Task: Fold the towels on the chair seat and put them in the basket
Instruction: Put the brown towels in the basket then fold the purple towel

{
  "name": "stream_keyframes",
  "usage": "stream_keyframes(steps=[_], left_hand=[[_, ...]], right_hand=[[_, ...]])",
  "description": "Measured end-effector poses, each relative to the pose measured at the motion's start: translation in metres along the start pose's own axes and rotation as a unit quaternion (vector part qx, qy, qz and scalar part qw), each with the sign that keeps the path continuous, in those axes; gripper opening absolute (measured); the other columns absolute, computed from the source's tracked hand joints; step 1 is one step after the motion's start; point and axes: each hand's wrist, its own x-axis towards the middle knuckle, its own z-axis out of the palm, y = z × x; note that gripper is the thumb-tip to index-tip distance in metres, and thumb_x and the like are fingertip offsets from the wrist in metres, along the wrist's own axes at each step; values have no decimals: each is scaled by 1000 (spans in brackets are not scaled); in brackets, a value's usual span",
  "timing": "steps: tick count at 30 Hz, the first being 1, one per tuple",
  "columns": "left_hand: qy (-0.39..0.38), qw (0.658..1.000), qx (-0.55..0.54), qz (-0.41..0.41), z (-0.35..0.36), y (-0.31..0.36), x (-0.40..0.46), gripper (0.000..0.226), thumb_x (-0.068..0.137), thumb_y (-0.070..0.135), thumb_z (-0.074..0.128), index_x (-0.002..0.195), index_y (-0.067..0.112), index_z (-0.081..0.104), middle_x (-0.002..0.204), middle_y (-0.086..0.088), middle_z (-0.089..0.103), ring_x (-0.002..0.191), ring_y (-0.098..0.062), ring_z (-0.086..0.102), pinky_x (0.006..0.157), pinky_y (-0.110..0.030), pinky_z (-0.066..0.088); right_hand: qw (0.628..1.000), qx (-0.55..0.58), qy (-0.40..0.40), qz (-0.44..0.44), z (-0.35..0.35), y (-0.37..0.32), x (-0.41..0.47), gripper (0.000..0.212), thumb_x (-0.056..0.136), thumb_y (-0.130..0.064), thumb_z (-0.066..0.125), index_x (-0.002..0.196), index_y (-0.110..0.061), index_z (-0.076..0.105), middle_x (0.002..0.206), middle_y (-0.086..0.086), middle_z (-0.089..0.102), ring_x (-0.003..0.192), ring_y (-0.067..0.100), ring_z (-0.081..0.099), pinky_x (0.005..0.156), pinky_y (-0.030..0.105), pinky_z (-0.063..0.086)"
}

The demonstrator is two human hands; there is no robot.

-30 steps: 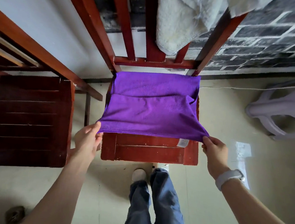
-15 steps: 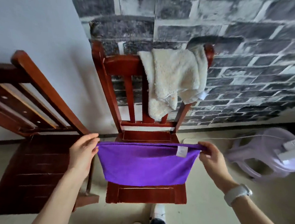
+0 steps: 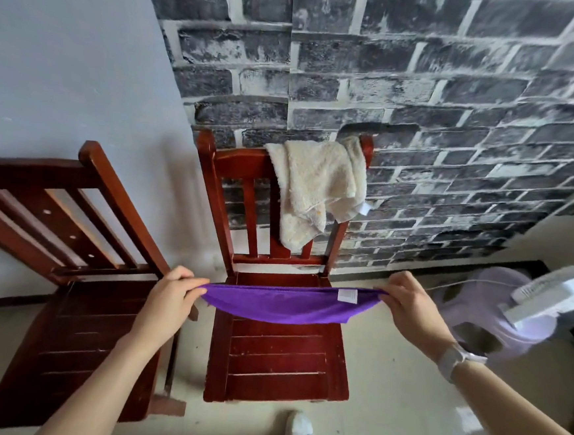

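A purple towel [image 3: 282, 304] hangs stretched between my two hands, folded over, above the red wooden chair seat [image 3: 278, 357]. My left hand [image 3: 173, 297] pinches its left end and my right hand [image 3: 409, 304] pinches its right end, near a white label. The towel sags in the middle and is clear of the seat. A cream fluffy towel [image 3: 315, 188] is draped over the chair's backrest. No basket is in view.
A second dark red chair [image 3: 75, 320] stands close on the left, its backrest angled toward me. A pale lilac plastic stool [image 3: 498, 309] and a white fan-like device [image 3: 561, 294] sit on the floor to the right. My shoe [image 3: 299, 431] is below the seat's front edge.
The towel lay spread on the seat with me holding its near corners; it has been lifted and folded, and now hangs higher as a narrow strip. The camera has tilted upward.
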Motion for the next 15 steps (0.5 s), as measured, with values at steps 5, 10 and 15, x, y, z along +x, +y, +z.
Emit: stream_keyframes(steps=[5,10,15], left_hand=[[-19,999,37,-16,-16,6,3,10,82,11,65,90,8,71,89,-3,60,75,-13,52,67,-26,38],[-49,996,63,-27,-23,9,2,4,79,15,68,82,14,67,79,5,52,73,-15,50,63,-26,34],[-91,994,48,-28,-26,7,-2,12,78,19,69,76,22,58,79,6,54,76,-15,53,62,-28,40]], right_hand=[[995,-52,-9,-81,-19,-7,-4,22,84,0,59,106,-4,65,87,14,64,80,33,63,65,39,54],[992,-83,-5,-97,-26,-11,-8,9,85,-2,59,92,-1,64,85,14,66,77,35,64,65,40,53],[1000,0,-6,4,-20,-6,-14,11,87,-8,58,94,-1,63,94,12,63,83,31,61,73,40,48]])
